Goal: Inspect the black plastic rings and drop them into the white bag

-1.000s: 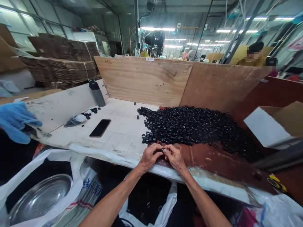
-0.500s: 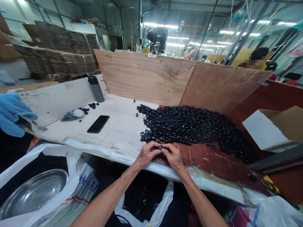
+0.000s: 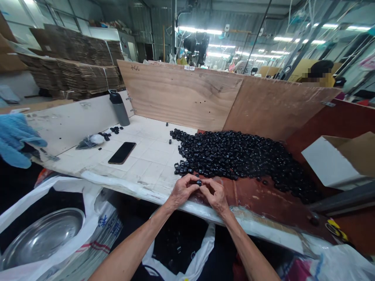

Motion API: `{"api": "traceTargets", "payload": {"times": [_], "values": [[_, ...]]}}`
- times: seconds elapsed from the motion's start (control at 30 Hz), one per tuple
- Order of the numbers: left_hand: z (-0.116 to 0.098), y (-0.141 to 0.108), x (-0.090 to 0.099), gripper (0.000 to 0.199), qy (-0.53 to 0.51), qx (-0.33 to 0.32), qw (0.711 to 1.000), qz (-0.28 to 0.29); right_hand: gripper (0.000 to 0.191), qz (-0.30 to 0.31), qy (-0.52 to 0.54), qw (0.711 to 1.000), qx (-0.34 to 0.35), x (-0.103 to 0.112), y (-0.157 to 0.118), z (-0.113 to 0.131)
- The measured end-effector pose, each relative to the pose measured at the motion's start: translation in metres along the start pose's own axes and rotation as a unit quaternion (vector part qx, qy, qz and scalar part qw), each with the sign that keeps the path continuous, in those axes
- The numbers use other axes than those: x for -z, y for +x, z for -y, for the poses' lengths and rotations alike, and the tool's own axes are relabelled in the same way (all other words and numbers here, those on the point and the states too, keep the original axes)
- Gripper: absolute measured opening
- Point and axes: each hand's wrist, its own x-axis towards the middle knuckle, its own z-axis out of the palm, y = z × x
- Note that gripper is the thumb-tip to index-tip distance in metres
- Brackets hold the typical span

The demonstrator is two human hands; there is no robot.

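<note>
My left hand [image 3: 184, 191] and my right hand [image 3: 215, 194] meet at the bench's near edge, their fingertips pinching a small black ring-shaped part [image 3: 199, 182] between them. Just beyond my fingers lies a broad heap of similar glossy black parts [image 3: 240, 160], spread over the white tiled bench top [image 3: 146, 160] and a brown-red surface [image 3: 263, 199]. The part is partly hidden by my fingers, so its exact shape is hard to make out.
A plywood board [image 3: 178, 93] stands behind the heap. On the bench lie a black phone [image 3: 122, 152] and a grey bottle [image 3: 118, 108]. A white-lined cardboard box [image 3: 340, 156] sits at right. Below the edge are a steel basin [image 3: 41, 238] and white plastic bags. A co-worker [image 3: 320, 76] sits far right.
My hands stay together on the small black part, with their fingers shifting slightly. The whole scene sits a little higher in the view, and the heap looks unchanged.
</note>
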Motion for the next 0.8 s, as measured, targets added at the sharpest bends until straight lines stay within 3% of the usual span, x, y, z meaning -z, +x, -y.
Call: {"api": "traceTargets", "payload": {"times": [0.23, 0.43, 0.5, 0.6, 0.67, 0.73, 0.8], "values": [[-0.001, 0.001, 0.000, 0.019, 0.018, -0.006, 1.000, 0.018, 0.013, 0.008, 0.046, 0.999, -0.012, -0.003, 0.001, -0.007], [-0.008, -0.006, 0.002, 0.017, 0.137, -0.109, 0.984, 0.039, 0.019, 0.072, 0.167, 0.971, -0.155, -0.009, -0.004, -0.011], [-0.016, -0.014, 0.009, 0.018, 0.170, -0.125, 0.975, 0.075, 0.021, 0.119, 0.183, 0.957, -0.189, -0.007, -0.008, -0.009], [-0.026, -0.027, 0.026, 0.011, 0.229, -0.070, 0.959, 0.153, 0.025, 0.133, 0.106, 0.968, -0.186, -0.004, -0.006, -0.008], [-0.026, -0.028, 0.037, 0.008, 0.276, -0.015, 0.954, 0.114, 0.019, 0.077, 0.013, 0.986, -0.144, -0.006, 0.002, -0.010], [-0.019, -0.023, 0.044, 0.009, 0.323, 0.024, 0.946, 0.001, 0.011, 0.026, -0.074, 0.993, -0.083, -0.014, 0.014, -0.014], [-0.008, -0.013, 0.045, 0.015, 0.366, 0.035, 0.926, -0.088, 0.025, 0.016, -0.148, 0.988, -0.032, -0.025, 0.025, -0.017]]}}
